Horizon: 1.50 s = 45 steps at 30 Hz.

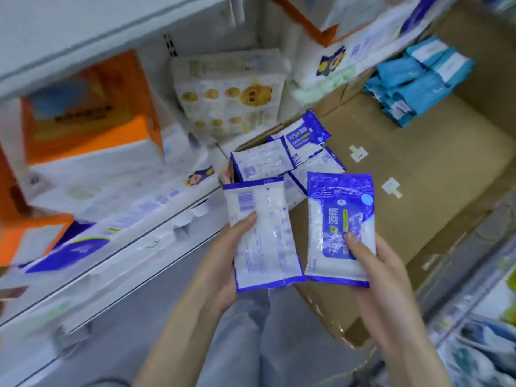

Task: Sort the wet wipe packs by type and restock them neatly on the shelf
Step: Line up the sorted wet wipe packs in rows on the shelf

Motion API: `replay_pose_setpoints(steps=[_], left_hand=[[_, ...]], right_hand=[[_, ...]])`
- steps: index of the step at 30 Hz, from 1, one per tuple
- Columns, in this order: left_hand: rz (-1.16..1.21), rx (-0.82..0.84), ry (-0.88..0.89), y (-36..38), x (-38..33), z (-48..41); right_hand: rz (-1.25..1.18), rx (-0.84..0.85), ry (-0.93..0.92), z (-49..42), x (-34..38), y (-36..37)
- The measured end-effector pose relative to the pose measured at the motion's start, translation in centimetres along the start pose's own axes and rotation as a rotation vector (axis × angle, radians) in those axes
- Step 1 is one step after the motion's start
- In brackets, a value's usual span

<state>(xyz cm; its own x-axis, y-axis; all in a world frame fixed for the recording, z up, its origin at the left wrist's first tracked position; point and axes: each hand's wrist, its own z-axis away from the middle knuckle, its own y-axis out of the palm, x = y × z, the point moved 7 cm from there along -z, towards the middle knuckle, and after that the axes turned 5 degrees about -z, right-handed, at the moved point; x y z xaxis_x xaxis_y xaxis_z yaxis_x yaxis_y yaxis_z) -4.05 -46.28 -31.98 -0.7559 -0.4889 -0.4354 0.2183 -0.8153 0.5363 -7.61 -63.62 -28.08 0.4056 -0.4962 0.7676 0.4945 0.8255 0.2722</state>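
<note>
Above the cardboard box, each hand's fingers clamp one blue wipe pack: left hand, right hand

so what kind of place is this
Probably a shop aisle mid-restock: a white shelf stacked with packaged goods, a cardboard carton bearing loose wipe packs, and teal packs piled further back.

On the carton lie packs — the shelf left.

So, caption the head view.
Left hand and right hand each hold a blue wipe pack by a cardboard box.
</note>
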Motion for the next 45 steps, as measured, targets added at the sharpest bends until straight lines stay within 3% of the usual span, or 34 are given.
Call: replay_pose_setpoints(steps=[8,20,25,31,36,45], left_hand=[[0.215,0.213,0.208,-3.4,-3.5,14.8],[0.294,-0.056,0.624,-20.8,-13.2,31.3],[0.302,-0.311,0.668,-31.1,-18.3,37.5],[0.164,-0.619,0.850,-43.8,-25.3,45.7],[0.159,-0.706,0.879,-48.7,-28.6,48.0],[0.234,-0.710,0.929,-51.3,-30.0,47.4]], right_hand=[[0.129,0.262,-0.026,11.1,0.5,9.0],[0.265,0.626,-0.031,22.3,-5.6,30.0],[0.256,0.709,-0.096,26.0,-9.8,42.3],[0.213,0.677,-0.074,29.6,-15.7,53.3],[0.192,0.596,-0.054,30.5,-17.9,56.1],[0.143,0.507,-0.123,27.4,-18.6,58.0]])
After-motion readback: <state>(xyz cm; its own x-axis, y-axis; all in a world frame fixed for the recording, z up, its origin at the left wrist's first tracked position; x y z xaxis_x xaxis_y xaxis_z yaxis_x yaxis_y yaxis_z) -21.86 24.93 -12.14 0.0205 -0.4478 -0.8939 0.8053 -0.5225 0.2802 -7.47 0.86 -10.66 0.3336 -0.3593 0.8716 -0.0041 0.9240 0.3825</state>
